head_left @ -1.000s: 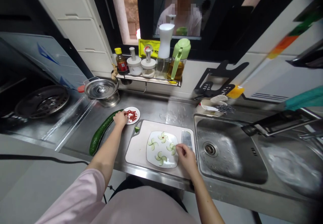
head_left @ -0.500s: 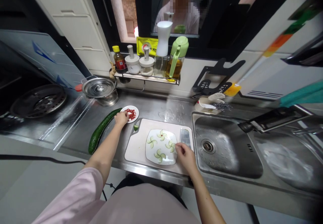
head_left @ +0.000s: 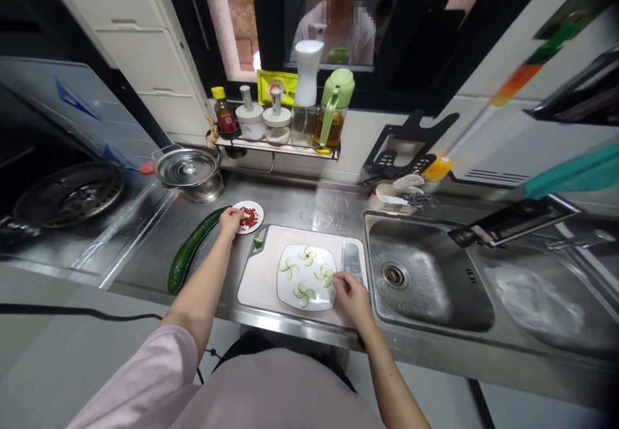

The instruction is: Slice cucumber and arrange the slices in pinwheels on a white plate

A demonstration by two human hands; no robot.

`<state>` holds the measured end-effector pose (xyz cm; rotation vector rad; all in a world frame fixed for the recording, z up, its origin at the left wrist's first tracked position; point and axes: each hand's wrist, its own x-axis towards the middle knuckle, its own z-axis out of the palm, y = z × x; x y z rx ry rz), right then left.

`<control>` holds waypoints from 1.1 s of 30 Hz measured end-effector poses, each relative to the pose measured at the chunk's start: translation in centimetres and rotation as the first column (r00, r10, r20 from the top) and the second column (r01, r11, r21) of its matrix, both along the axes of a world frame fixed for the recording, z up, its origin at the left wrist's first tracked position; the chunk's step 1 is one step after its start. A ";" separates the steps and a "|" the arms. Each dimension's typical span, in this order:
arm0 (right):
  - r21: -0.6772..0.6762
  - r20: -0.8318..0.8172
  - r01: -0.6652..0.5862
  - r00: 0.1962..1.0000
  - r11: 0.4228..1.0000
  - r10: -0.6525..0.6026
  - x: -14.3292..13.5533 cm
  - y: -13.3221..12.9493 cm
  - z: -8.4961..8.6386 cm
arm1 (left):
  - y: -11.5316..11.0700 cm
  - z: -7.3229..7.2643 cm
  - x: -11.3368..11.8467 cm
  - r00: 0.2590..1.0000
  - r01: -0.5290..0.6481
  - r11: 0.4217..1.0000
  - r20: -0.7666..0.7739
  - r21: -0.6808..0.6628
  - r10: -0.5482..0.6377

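Currently, left hand (head_left: pixel 231 222) is extended to saucer (head_left: pixel 262 215) of red bits (head_left: pixel 250 217), finger closure unclear; right hand (head_left: pixel 354 300) is poised, fingertips pressed together, by plate (head_left: pixel 306 274) of cucumber pinwheels (head_left: pixel 307 297).

Cucumber (head_left: pixel 191 251) dark green. Saucer (head_left: pixel 260 215) white, bits (head_left: pixel 250 216) on it red. Plate (head_left: pixel 310 276) white, dark thin rim; slices (head_left: pixel 304 295) pale green, darker-edged, pinwheel patterns. Cutting board (head_left: pixel 255 287) off-white, grey edge. Sleeve (head_left: pixel 159 358) pale pink. Counter (head_left: pixel 271 190) silver-grey. Packet (head_left: pixel 269 87) yellow.
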<state>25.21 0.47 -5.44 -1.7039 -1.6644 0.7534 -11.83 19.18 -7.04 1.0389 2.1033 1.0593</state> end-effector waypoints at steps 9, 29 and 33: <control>0.014 -0.052 -0.003 0.999 1.000 0.004 -0.7 0.1 0.2 | -1.7 3.1 3.5 0.724 -0.099 0.985 0.689 0.139 -0.024; 0.146 -0.071 -0.179 0.979 0.973 0.191 -2.7 -0.4 6.3 | -15.6 6.3 17.3 0.393 0.621 0.701 0.635 0.350 -0.665; 0.130 -0.086 -0.181 0.977 0.975 0.193 -2.6 -1.1 5.8 | -16.3 6.3 16.9 0.355 0.655 0.667 0.633 0.357 -0.688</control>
